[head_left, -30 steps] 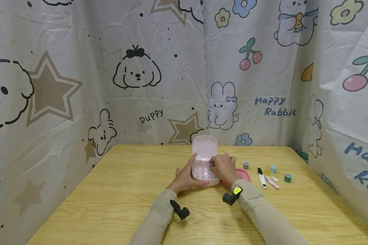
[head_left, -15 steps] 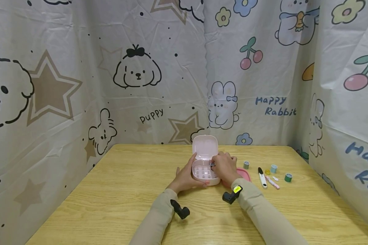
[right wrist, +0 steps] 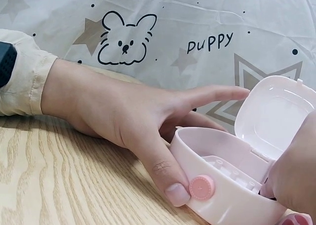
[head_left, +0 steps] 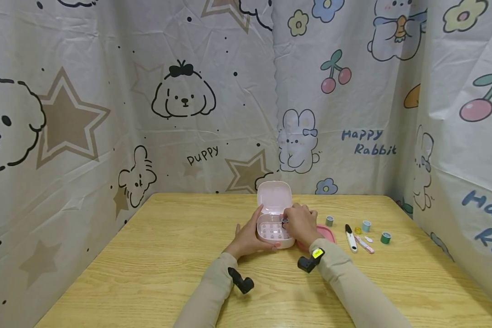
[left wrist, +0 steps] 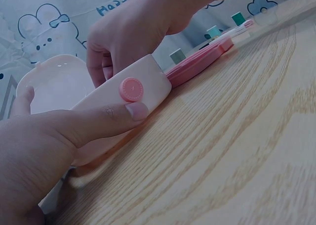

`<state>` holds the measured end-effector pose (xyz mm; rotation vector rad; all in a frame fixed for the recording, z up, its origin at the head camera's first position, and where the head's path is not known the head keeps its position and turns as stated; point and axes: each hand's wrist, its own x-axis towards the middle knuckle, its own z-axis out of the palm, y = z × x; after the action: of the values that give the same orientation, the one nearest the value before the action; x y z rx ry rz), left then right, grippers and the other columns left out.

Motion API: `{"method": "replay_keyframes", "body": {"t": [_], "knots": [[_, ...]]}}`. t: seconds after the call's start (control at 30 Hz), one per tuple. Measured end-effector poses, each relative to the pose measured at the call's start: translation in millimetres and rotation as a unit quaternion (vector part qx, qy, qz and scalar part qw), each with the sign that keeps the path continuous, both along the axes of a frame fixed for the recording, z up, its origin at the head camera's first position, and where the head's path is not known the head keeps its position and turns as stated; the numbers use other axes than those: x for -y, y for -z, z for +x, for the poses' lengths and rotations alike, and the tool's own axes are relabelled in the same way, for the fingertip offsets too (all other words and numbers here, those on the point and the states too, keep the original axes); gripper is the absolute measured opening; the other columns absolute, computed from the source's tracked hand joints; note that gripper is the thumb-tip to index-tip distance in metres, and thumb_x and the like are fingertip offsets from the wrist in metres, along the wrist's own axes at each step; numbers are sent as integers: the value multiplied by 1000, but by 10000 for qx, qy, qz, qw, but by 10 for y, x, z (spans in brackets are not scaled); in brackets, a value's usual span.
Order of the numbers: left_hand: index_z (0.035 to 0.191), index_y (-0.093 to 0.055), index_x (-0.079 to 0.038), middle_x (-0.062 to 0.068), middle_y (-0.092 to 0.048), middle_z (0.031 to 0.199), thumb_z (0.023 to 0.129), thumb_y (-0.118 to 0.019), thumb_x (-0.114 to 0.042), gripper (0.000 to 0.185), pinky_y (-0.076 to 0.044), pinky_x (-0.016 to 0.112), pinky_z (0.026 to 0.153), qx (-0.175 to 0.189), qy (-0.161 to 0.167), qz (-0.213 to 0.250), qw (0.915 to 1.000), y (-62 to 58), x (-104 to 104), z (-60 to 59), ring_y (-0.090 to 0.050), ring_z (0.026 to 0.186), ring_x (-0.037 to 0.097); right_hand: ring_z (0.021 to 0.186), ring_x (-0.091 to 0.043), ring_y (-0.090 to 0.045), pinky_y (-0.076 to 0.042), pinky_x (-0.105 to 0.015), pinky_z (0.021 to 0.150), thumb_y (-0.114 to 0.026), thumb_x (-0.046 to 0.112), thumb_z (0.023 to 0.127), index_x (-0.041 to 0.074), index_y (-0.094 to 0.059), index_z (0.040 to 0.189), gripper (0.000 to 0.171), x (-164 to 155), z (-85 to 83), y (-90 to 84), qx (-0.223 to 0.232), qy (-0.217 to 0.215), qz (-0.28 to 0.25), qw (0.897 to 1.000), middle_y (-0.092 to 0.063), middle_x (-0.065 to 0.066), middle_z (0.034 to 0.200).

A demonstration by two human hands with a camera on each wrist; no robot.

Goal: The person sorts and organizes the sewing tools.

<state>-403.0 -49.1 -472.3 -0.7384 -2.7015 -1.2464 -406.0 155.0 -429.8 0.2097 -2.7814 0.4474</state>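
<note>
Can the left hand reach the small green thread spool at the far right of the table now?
Probably not directly: the left hand grips the open pale pink plastic box, and the right hand lies between it and the green spool.

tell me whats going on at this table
A person sits at a wooden table with a small pink box whose lid stands open. The left hand grips the box's side, thumb by its round pink button. The right hand pinches a small dark object over the box's pegged tray. To the right lie a pink lid-like piece, thread spools, a snipper and other small bits.
</note>
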Motion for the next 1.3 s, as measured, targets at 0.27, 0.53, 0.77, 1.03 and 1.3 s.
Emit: {"method": "replay_keyframes", "body": {"t": [0.27,0.53,0.77,1.03,1.3], "knots": [[167,-9,-31,5,-35,165,67,-97,-50,135,4,72,116,-10,2,-16,10000,-5,-1,6,-36,148,28,91,-29,-54,-39,-50,79,-86,22,87,14,-78,94,13,-29,-12,-14,92,65,0,9999,-59,-3,90],[168,-8,-31,6,-35,165,67,-97,-49,135,5,72,116,16,8,-2,10000,-24,3,21,-36,148,29,91,-29,-55,-39,-52,81,-86,22,86,13,-79,94,14,-32,4,-36,104,72,-40,9999,-60,-3,90],[168,-8,-31,6,-35,165,67,-97,-51,135,5,70,116,51,-4,2,10000,-25,-1,32,-35,148,29,90,-29,-54,-39,-51,80,-86,22,86,12,-80,96,15,-55,13,-39,117,52,-84,9999,-60,-3,91],[168,-8,-31,6,-35,165,67,-97,-52,136,5,71,116,47,2,-6,10000,-11,4,22,-36,148,30,90,-29,-54,-38,-50,80,-86,23,87,12,-80,97,15,-52,23,-44,197,45,-124,9997,-60,-3,91],[168,-7,-32,6,-34,165,65,-97,-52,138,4,71,116,-3,8,-48,10000,-10,15,1,-36,148,30,93,-32,-58,-40,-51,79,-79,32,94,12,-79,102,22,-124,48,-113,2,-37,-189,9998,-64,-7,99]]}}
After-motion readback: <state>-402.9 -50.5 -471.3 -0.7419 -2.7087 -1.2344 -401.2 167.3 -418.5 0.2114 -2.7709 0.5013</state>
